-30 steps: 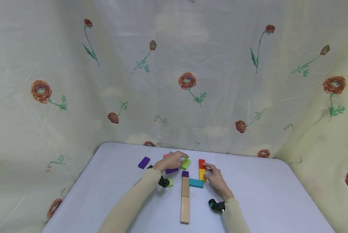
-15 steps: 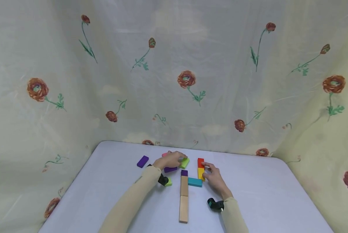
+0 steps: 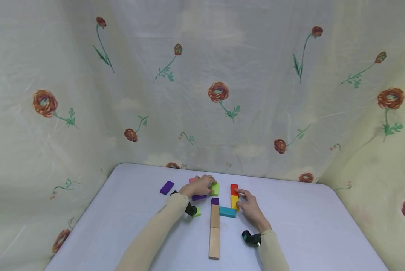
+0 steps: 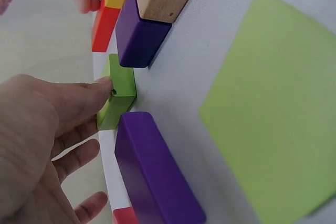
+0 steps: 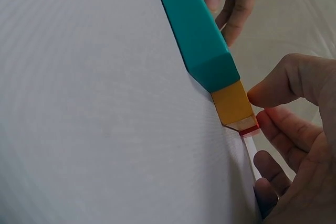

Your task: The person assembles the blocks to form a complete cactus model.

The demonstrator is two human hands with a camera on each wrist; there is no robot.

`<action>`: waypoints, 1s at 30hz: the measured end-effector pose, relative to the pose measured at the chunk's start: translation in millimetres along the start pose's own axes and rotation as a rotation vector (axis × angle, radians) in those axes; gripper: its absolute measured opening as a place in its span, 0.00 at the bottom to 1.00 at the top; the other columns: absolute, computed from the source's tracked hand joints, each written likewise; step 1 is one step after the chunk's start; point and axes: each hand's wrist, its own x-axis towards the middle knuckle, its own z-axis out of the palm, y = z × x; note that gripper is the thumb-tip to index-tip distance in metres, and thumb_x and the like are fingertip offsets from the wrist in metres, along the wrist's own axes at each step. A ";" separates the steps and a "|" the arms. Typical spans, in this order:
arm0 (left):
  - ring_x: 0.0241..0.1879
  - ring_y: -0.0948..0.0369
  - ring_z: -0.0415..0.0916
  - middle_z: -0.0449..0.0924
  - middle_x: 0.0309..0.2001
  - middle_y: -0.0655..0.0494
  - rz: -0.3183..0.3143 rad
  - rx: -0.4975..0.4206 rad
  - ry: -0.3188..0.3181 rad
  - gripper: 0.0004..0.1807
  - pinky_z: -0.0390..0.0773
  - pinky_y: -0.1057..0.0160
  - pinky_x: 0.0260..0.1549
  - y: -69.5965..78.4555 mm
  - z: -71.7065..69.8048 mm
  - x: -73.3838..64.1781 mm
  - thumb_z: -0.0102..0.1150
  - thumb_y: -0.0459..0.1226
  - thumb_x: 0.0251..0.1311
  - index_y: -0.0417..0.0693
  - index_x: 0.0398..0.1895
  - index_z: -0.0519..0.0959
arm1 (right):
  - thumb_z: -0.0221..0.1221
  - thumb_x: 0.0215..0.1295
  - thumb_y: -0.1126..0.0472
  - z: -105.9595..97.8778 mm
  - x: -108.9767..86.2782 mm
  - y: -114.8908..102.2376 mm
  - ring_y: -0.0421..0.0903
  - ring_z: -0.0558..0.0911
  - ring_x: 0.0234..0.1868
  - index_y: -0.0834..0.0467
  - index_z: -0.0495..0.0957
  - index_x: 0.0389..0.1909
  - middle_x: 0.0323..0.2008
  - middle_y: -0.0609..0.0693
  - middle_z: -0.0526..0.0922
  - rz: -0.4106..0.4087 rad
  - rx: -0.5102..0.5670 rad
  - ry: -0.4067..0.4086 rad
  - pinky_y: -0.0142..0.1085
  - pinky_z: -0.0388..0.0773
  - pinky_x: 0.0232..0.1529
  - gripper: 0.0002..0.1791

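In the head view my left hand (image 3: 200,185) reaches to the far middle of the table. Its thumb and forefinger pinch a light green block (image 4: 123,83), clear in the left wrist view, with the other fingers loosely bent. My right hand (image 3: 250,207) rests beside a red block (image 3: 234,189) and a yellow block (image 3: 234,202) set end to end. In the right wrist view its thumb touches the yellow block and its forefinger lies at the red one. A teal block (image 5: 199,35) meets the yellow block's near end.
Two plain wood blocks (image 3: 214,229) form a column towards me, capped by a purple block (image 3: 215,201). Left of it lie another green block (image 4: 278,108), a purple block (image 4: 155,171), a partly hidden pink block (image 3: 192,180) and a separate purple block (image 3: 167,187).
The light green block under my left hand has turned from a slant to nearly straight, and the left fingers have shifted slightly with it. My right hand stays beside the red and yellow blocks.
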 end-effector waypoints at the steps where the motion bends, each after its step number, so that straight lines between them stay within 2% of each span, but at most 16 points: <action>1: 0.66 0.56 0.64 0.70 0.65 0.56 -0.006 -0.006 0.002 0.24 0.58 0.43 0.68 0.4 0.2 -0.2 0.58 0.44 0.64 0.52 0.63 0.73 | 0.54 0.64 0.64 0.1 -0.3 -0.2 0.60 0.56 0.69 0.52 0.64 0.68 0.69 0.60 0.58 0.002 0.002 -0.001 0.62 0.58 0.68 0.30; 10: 0.67 0.56 0.62 0.68 0.66 0.55 -0.025 0.004 0.006 0.26 0.59 0.44 0.68 -0.5 4.2 0.1 0.57 0.45 0.65 0.51 0.65 0.71 | 0.54 0.64 0.64 0.5 -2.1 0.3 0.60 0.56 0.69 0.51 0.64 0.68 0.69 0.60 0.58 -0.005 0.004 -0.010 0.63 0.57 0.67 0.30; 17: 0.67 0.55 0.62 0.67 0.67 0.55 -0.004 -0.022 -0.006 0.26 0.59 0.45 0.68 -2.2 4.2 -2.6 0.59 0.46 0.63 0.54 0.65 0.72 | 0.54 0.64 0.64 0.7 -0.3 1.6 0.60 0.56 0.69 0.51 0.64 0.68 0.69 0.60 0.57 -0.011 -0.005 -0.009 0.63 0.54 0.69 0.30; 30: 0.65 0.56 0.64 0.70 0.63 0.56 0.029 -0.064 -0.018 0.25 0.58 0.44 0.68 -2.4 3.1 -3.7 0.61 0.47 0.61 0.53 0.61 0.75 | 0.54 0.64 0.64 -1.7 0.1 -1.0 0.60 0.56 0.69 0.52 0.64 0.67 0.69 0.60 0.59 -0.011 -0.018 -0.009 0.63 0.55 0.68 0.29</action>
